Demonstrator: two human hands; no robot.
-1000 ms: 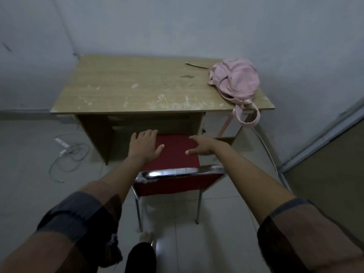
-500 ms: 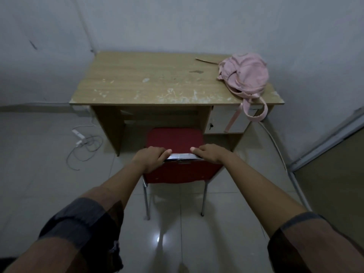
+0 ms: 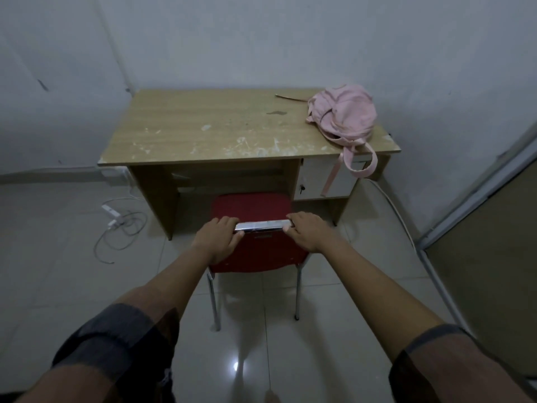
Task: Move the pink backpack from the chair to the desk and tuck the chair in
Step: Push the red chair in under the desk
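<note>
The pink backpack (image 3: 344,114) lies on the right end of the wooden desk (image 3: 203,132), one strap hanging over the front edge. The red chair (image 3: 252,207) stands in front of the desk's knee opening, its seat front just under the desk edge. My left hand (image 3: 218,238) grips the left end of the chair's chrome top rail (image 3: 263,226). My right hand (image 3: 306,232) grips the right end of the same rail. The chair's back legs stand on the tiles behind the desk.
A drawer unit with a key (image 3: 322,181) fills the desk's right side. A white power strip with tangled cables (image 3: 116,222) lies on the floor at the left. A cable runs down the right wall (image 3: 392,205). A door frame (image 3: 476,199) stands at the right.
My hands went from the red seat to the chrome top rail and closed on it. The view has drawn back, and the chair now sits nearer the desk opening.
</note>
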